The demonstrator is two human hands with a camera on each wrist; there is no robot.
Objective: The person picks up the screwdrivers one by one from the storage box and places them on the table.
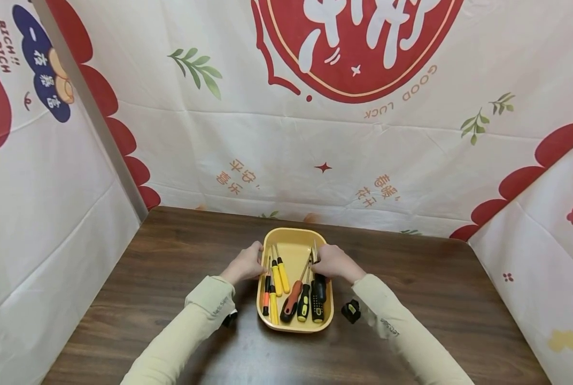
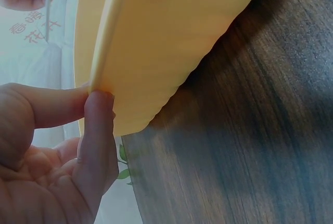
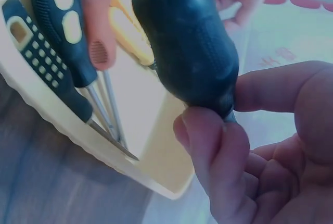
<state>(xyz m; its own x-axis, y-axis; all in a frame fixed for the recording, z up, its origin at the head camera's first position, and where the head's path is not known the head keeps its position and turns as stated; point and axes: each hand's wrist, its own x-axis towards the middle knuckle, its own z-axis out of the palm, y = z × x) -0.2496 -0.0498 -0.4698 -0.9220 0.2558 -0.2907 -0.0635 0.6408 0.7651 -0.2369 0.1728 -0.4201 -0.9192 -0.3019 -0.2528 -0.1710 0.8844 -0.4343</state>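
A yellow tray (image 1: 293, 240) lies on the table with several screwdrivers in it. My left hand (image 1: 247, 263) pinches the tray's left rim between thumb and fingers, as the left wrist view shows up close. At the tray's right side, my right hand (image 1: 337, 262) holds a black-handled screwdriver (image 3: 184, 41), thumb and fingertips at the shaft end of the handle. Beside it in the tray are a dotted black handle (image 3: 49, 60), a black-and-yellow screwdriver (image 1: 303, 303) and a red-handled screwdriver (image 1: 291, 302). Slim yellow-handled screwdrivers (image 1: 284, 277) and an orange-and-black one (image 1: 266, 297) lie along the left.
The dark wooden table (image 1: 180, 256) ends at a white printed cloth (image 1: 277, 139) hanging behind it. More cloth hangs at the left and right sides. A small black device (image 1: 351, 310) shows by the right wrist.
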